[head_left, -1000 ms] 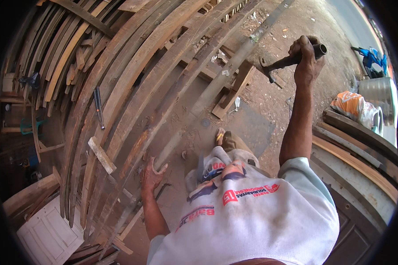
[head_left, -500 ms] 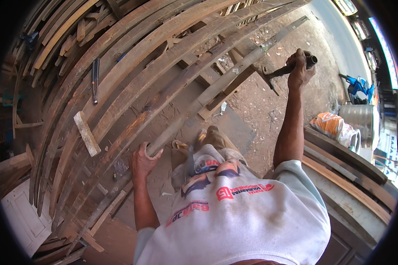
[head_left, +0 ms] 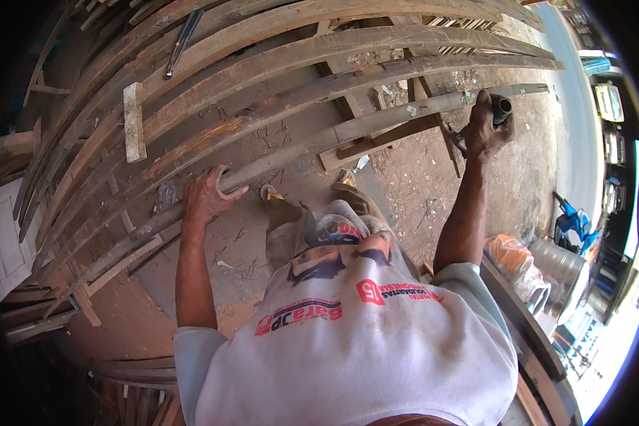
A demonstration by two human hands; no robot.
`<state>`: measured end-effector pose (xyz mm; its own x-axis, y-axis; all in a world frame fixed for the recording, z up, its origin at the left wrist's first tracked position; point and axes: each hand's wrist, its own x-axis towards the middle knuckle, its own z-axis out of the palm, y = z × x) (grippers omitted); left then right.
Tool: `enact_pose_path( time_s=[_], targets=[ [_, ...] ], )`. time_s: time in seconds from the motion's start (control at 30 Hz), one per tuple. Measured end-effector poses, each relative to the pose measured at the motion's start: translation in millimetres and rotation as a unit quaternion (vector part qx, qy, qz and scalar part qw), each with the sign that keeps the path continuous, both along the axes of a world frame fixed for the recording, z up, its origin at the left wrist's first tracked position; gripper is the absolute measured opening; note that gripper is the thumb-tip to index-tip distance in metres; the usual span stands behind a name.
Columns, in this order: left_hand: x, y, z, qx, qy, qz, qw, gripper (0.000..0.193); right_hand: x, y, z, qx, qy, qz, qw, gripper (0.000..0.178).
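My left hand [head_left: 207, 195] grips the nearest long wooden beam [head_left: 298, 150], its thumb along the near side and its fingers over the top. In my right hand [head_left: 488, 131] is a hammer with a dark, hollow pipe-like handle [head_left: 503, 108]. The hammer's open handle end points up and right; its head hangs low beside the beam's right part, partly hidden behind my hand. Beyond this beam, several more long beams run side by side. A short pale wood block [head_left: 134, 122] lies across some of them, and a long two-legged metal tool [head_left: 183, 44] rests farther back.
A clear plastic bag [head_left: 167, 197] lies near my left hand. Crosspieces [head_left: 383, 138] sit under the beams, above littered ground. To the right are an orange-and-white sack [head_left: 508, 255], a metal drum [head_left: 557, 273] and stacked planks [head_left: 529, 326]. A white panel [head_left: 11, 227] stands far left.
My view has turned, so the beams lie flatter across it. The hammer has tipped, its handle end now facing up toward me. My left hand stays on the beam.
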<state>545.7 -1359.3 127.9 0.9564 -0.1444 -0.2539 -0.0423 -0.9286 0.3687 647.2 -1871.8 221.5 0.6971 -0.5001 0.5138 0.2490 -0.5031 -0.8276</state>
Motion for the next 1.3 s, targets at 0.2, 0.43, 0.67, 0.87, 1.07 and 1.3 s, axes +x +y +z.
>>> enact_pose_path(
  time_s=[0.2, 0.43, 0.67, 0.87, 1.07, 1.3],
  targets=[
    [-5.1, -2.2, 0.7, 0.055, 0.016, 0.03, 0.998, 0.069, 12.4, -13.1, 40.5, -0.031, 0.042, 0.217, 0.975, 0.025],
    [-8.2, -5.1, -6.8, 0.118, 0.015, 0.023, 0.993, 0.075, 37.5, 19.7, 94.2, -0.052, 0.032, 0.424, 0.904, 0.031],
    [-7.1, -3.7, -10.9, 0.124, 0.037, 0.052, 0.99, 0.092, 30.3, 55.1, 91.3, -0.095, 0.07, 0.458, 0.881, 0.029],
    [-10.7, -8.2, -7.0, 0.143, -0.03, 0.027, 0.989, 0.084, 30.4, 63.0, 97.0, -0.021, 0.097, 0.42, 0.902, 0.03],
    [-8.9, -6.7, -8.1, 0.119, -0.043, 0.024, 0.992, 0.083, 51.9, 69.8, 102.4, -0.055, 0.134, 0.279, 0.949, 0.041],
    [-7.7, -7.2, -10.3, 0.125, -0.031, 0.028, 0.991, 0.082, 93.8, 56.9, 103.7, 0.017, 0.032, 0.144, 0.989, 0.041]
  ],
)
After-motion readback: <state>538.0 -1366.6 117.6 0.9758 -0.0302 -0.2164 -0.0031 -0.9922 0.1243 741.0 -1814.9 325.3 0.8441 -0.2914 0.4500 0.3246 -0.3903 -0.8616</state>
